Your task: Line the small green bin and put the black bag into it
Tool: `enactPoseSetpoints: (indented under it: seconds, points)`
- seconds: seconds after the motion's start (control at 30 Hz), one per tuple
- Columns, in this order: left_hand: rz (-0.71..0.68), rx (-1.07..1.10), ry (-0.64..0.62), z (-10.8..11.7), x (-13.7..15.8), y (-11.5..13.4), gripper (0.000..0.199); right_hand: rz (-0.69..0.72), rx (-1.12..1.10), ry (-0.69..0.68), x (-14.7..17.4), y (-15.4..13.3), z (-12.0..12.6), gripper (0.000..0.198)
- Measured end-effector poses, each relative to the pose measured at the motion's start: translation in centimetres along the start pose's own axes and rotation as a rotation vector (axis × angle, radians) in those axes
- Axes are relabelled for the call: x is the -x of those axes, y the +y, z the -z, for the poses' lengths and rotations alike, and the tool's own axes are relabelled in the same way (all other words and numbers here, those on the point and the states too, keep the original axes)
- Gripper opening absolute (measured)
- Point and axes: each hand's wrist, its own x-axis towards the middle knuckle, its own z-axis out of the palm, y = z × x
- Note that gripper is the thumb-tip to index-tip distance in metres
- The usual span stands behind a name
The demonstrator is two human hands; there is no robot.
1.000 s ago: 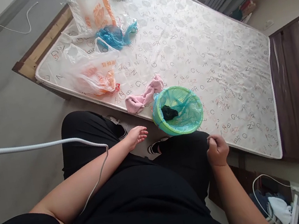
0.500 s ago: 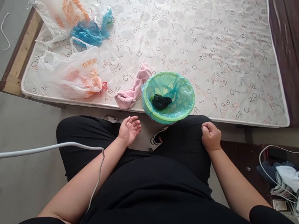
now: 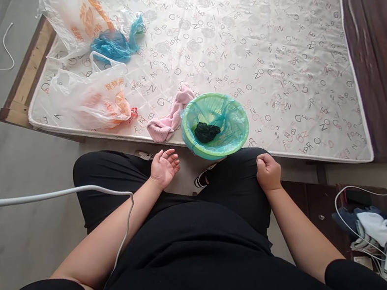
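Left hand (image 3: 163, 167) lies open, palm up, near the green basket (image 3: 214, 125); right hand (image 3: 267, 172) is a closed fist just below it.

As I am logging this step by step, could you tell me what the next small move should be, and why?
Probably reach the open left hand forward to the green basket. Both hands are empty, the right hand fisted on the knee, and the basket, lined with a bag and holding a dark bundle, overhangs the mattress edge, nearest them.
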Motion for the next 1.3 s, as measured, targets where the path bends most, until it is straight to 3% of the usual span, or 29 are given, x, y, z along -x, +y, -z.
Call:
enactPoseSetpoints:
  seconds: [0.2,0.4,0.5,0.63,0.8,0.87,0.97,1.1,1.3]
  points:
    - [0.002,-0.026,0.03,0.0,-0.1,0.0,0.033,-0.021,0.033,-0.027,-0.5,-0.2,-0.2,0.028]
    - [-0.041,-0.13,0.065,0.5,-0.6,0.0,0.034,-0.072,0.176,-0.266,-2.3,-1.5,-1.4,0.038]
    - [-0.109,-0.105,0.115,0.7,-0.9,0.4,0.032,-0.226,-0.045,-0.272,-4.1,-1.8,-2.7,0.045]
    - [-0.132,-0.084,0.137,0.7,-1.0,0.7,0.025,-0.549,-0.614,-0.235,-5.5,-2.8,-5.1,0.05]
    - [-0.084,-0.148,0.078,0.8,-0.7,0.2,0.03,-0.864,-1.026,-0.389,-2.9,-5.3,-7.7,0.025]
    - [-0.077,-0.149,0.056,0.9,-0.6,0.2,0.032,-0.883,-1.094,-0.467,-1.3,-6.1,-8.4,0.016]
    - [-0.078,-0.126,0.043,1.1,-0.7,0.3,0.03,-0.842,-1.094,-0.553,0.5,-6.9,-9.3,0.019]
    - [-0.058,-0.112,0.052,1.2,-0.8,0.3,0.027,-0.836,-1.068,-0.528,1.8,-7.9,-10.7,0.03]
    - [-0.044,-0.137,0.056,1.2,-0.8,0.0,0.028,-0.987,-1.09,-0.482,2.3,-10.0,-13.1,0.033]
